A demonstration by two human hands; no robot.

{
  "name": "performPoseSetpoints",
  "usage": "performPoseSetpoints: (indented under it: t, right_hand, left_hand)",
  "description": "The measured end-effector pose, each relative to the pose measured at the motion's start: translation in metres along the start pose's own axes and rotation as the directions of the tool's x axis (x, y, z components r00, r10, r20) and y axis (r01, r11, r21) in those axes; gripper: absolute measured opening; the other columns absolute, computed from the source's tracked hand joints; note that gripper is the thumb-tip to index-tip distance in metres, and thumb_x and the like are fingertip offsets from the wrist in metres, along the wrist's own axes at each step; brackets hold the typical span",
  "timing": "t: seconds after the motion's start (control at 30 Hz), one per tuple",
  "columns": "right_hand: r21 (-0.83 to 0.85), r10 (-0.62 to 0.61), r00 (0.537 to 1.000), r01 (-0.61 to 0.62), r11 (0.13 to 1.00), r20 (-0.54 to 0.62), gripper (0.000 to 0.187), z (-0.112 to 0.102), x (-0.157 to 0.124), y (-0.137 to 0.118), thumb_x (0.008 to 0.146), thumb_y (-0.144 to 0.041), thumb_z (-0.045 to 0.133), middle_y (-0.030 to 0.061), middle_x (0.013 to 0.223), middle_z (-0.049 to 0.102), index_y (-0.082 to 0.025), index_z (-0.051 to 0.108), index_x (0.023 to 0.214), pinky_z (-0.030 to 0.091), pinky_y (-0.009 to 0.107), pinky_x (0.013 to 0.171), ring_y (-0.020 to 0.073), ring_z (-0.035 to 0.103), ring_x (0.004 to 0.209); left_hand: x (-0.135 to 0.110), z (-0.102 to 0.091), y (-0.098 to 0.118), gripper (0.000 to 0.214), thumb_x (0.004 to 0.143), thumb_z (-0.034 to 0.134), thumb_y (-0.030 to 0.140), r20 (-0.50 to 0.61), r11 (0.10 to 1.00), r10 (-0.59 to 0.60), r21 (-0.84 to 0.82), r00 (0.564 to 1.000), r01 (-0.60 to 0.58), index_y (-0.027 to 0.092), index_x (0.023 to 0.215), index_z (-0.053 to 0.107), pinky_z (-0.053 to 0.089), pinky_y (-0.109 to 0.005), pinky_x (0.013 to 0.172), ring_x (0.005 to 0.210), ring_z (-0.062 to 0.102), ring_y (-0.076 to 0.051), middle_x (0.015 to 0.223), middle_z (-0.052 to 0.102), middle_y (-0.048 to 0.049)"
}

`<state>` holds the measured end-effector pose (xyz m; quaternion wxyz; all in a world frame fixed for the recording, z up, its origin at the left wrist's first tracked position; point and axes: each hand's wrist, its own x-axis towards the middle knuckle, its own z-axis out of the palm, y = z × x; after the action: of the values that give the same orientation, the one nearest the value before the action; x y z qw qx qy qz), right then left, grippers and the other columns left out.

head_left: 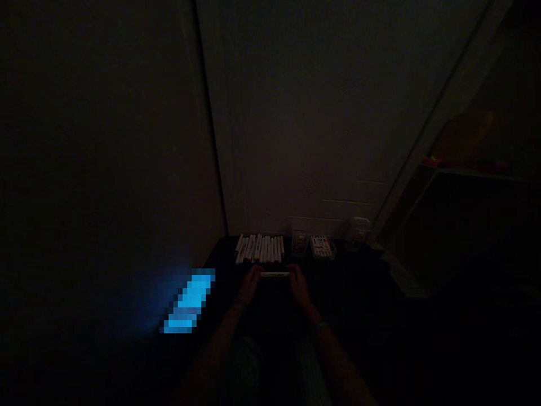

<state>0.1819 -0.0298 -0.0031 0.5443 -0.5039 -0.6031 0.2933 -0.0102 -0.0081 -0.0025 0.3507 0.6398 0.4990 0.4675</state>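
Observation:
Between my two hands a white marker (275, 274) is held level, above the dark table. My left hand (250, 282) is closed on its left end, and my right hand (298, 283) grips the right end. Just beyond lies a row of several white markers (262, 248), side by side near the wall. To the right of that row stands a clear case (300, 243). Beside it is a clear case packed with markers (322, 247). The light is very dim, so the fingertips and any print on the marker are hard to make out.
A bright blue pixelated screen (190, 301) glows at the left. Another clear container (359, 232) stands at the back right of the dark table (338, 293). Behind rises a wall (296, 113). A box-like shelf (422, 225) stands at the right with blurred things on top.

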Motion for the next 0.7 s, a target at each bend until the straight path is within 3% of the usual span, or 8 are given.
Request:
performPoseSetpoints:
  t: [0.13,0.4,0.7]
  right_hand:
    - [-0.044,-0.010,1.000,0.010,0.999,-0.004,0.026,0.0015,-0.0004,0.0002,0.082,-0.031,0.034,0.0014,0.084,0.058,-0.019,0.053,0.096,0.041,0.023,0.070,0.0136,0.053,0.078]
    - [-0.100,-0.040,0.999,0.039,0.994,-0.003,0.025,0.0035,-0.0002,-0.0013,0.080,-0.036,0.041,0.0031,0.086,0.058,-0.018,0.055,0.091,0.041,0.025,0.073,0.0145,0.053,0.080]
    - [-0.193,-0.125,0.992,0.125,0.973,0.009,0.024,0.0031,-0.0013,-0.0049,0.085,-0.032,0.035,0.0043,0.089,0.054,-0.018,0.054,0.093,0.039,0.026,0.079,0.0138,0.050,0.085]
  left_hand:
    - [0.0002,0.0017,-0.0001,0.029,0.077,0.037,0.039,-0.062,0.999,-0.009,0.039,0.998,0.011,0.018,0.086,0.053,0.038,-0.022,0.062,0.062,0.047,-0.011,0.066,0.050,0.0020]
    - [-0.0002,0.0024,0.0054,0.028,0.076,0.040,0.039,-0.054,0.999,-0.004,0.040,0.999,0.006,0.018,0.088,0.054,0.041,-0.025,0.071,0.076,0.052,-0.014,0.079,0.057,-0.0005]
    - [0.0000,0.0039,0.0066,0.033,0.062,0.059,0.041,0.000,0.997,-0.027,-0.077,1.000,0.027,0.016,0.084,0.054,0.041,-0.021,0.062,0.065,0.051,-0.010,0.070,0.054,0.0025]
